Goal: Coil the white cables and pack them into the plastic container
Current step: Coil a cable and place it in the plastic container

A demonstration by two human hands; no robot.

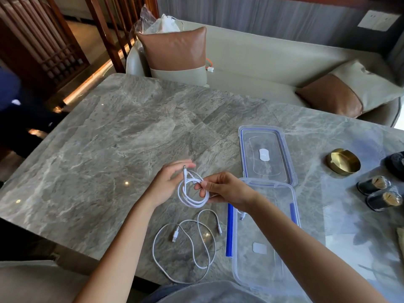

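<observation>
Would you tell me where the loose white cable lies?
Head view: the loose white cable lies on the table, nearside, directly left of the plastic container.

The person's left hand and right hand are showing bare. The left forearm and the right forearm are showing bare too, as far up as the view goes. The person is wearing smooth light grey cloth, showing at the bottom edge. A thin dark blue strip of cloth is peeking out beside it, perhaps jeans, though it is blurry.
</observation>
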